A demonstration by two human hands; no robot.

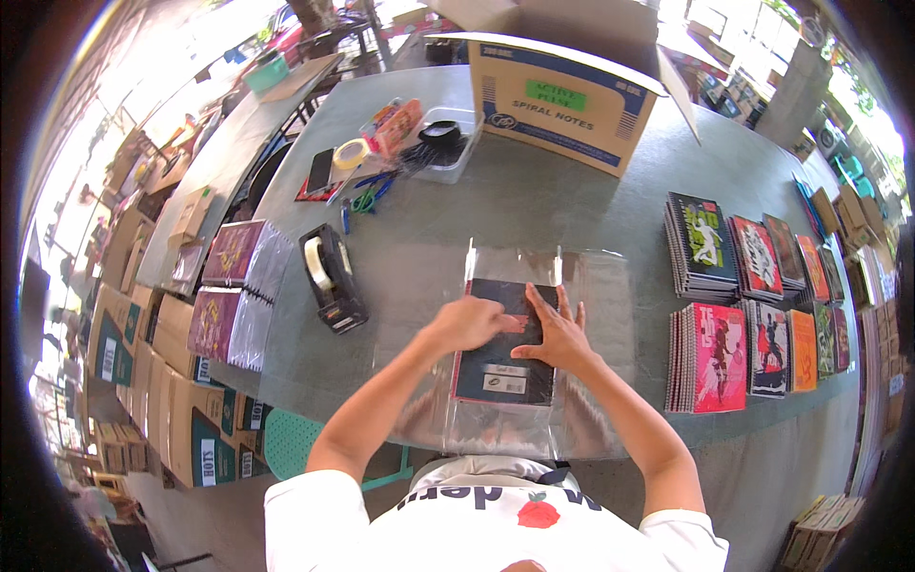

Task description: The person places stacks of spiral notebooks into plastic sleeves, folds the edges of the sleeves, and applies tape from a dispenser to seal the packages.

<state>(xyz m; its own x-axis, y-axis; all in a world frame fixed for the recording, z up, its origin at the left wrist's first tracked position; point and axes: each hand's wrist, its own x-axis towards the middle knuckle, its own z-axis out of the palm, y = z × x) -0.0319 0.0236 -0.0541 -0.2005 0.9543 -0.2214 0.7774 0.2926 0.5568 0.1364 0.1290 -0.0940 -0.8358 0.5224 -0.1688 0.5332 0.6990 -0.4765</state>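
A dark-covered notebook (491,367) lies on a sheet of clear plastic (596,286) at the table's near edge, with white labels low on its upper face. My right hand (564,336) rests on the notebook's right side, open with the fingers spread. Against the middle of the cover is my left hand (469,322), its fingers curled together and pointing right. Whatever may be between those fingers is hidden. Two narrow upright strips stick out past the notebook's far edge. Left of the plastic stands a black tape dispenser (332,278) with a roll in it.
Stacks of spiral notebooks (705,357) line the right side. Plastic-wrapped purple notebooks (229,324) sit at the left edge. Farther back are a large cardboard box (562,110), a clear tub (462,162), scissors (367,198), a tape roll (351,153) and a phone (320,172).
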